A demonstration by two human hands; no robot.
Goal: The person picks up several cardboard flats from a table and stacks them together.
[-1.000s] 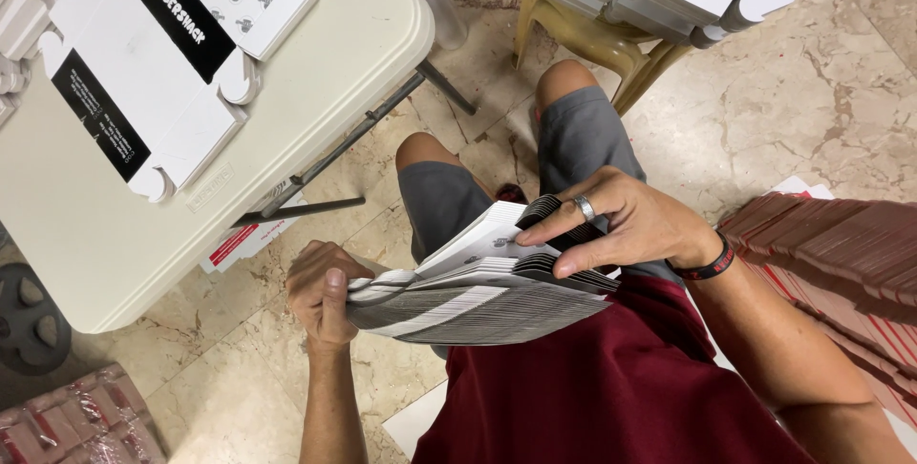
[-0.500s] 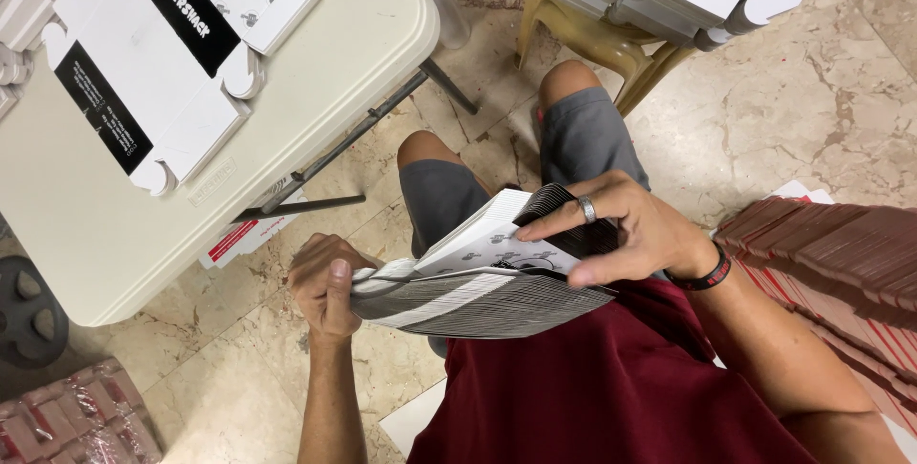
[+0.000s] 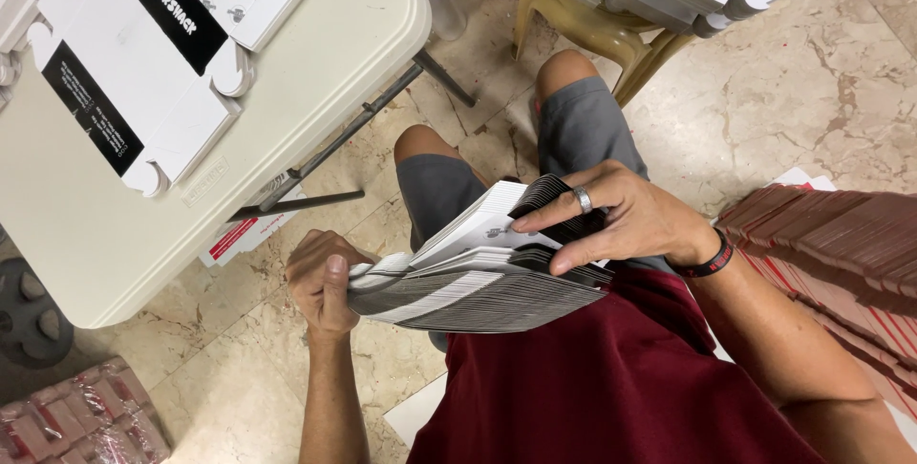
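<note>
So the biggest thing here is the cream folding table (image 3: 315, 92) on the left, with one flat die-cut box blank (image 3: 153, 53) lying unfolded on top, white with black bands. Across from it a yellowish chair (image 3: 583, 25) holds more white blanks, and a reddish stack of flats (image 3: 841, 244) sits by the person's right side on the marble floor.

The person sits with a thick stack of flat box blanks (image 3: 478, 283) held over the lap, just off the table's near corner. The left hand (image 3: 320, 283) grips the stack's left end, fingers curled under and thumb pressed on top. The right hand (image 3: 621, 216) rests on the far end, fingers spread, with the index and thumb lifting the top few sheets up off the pile.

Looks like the peel-one-off step: separating a single blank. The next move probably calls for pinching just one sheet without dragging its neighbours along.
</note>
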